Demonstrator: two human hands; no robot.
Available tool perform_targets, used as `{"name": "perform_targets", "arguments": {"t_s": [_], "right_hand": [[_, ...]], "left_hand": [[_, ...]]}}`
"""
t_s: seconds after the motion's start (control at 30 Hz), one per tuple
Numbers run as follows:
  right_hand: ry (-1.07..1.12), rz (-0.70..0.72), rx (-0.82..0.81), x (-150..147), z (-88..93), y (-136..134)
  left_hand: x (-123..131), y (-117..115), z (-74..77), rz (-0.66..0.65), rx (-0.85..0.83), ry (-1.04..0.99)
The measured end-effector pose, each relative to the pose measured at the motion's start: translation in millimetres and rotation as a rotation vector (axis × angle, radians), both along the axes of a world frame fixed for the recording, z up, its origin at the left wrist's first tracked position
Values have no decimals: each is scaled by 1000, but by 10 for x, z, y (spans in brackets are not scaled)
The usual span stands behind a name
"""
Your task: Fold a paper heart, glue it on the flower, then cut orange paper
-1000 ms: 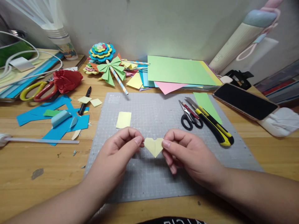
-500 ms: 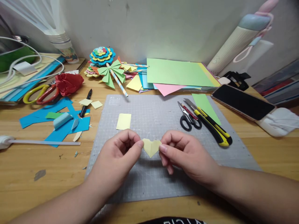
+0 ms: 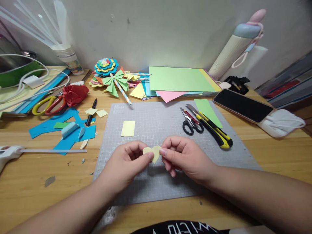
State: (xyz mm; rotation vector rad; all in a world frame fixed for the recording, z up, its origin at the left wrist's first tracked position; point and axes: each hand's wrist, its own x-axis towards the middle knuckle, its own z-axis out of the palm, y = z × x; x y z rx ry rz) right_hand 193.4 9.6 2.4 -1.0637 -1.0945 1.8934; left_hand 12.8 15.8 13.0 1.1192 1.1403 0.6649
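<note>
A small pale yellow paper heart is held up between both hands, above the grey cutting mat. My left hand pinches its left side, the thumb lying across the front. At the heart's right edge, my right hand grips it between thumb and fingertips. A pale yellow paper rectangle lies on the mat beyond my left hand. Beyond my right hand are small black-handled scissors and a yellow-and-black utility knife.
Blue paper scraps, a black pen and a glue gun lie to the left. Coloured paper sheets and a layered paper flower sit at the back. A phone rests on the right.
My left thumb has slid inward over the front of the heart, covering part of it. My right hand keeps its pinch. The camera view has shifted slightly.
</note>
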Motion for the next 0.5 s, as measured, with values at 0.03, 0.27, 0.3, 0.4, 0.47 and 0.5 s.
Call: {"name": "perform_targets", "arguments": {"t_s": [0.03, 0.27, 0.3, 0.4, 0.47, 0.5], "right_hand": [[10, 8, -7, 2, -3, 2], [21, 0, -40, 3, -11, 12], [18, 4, -32, 2, -10, 9], [0, 20, -3, -4, -13, -1], [-11, 30, 6, -8, -18, -5], [-17, 32, 6, -9, -20, -6]], "left_hand": [[-2, 3, -1, 6, 3, -2], [-21, 11, 9, -5, -9, -9], [-20, 9, 10, -6, -2, -3], [-12, -3, 12, -10, 32, 31], [-5, -12, 14, -17, 58, 53], [-2, -16, 15, -15, 68, 62]]}}
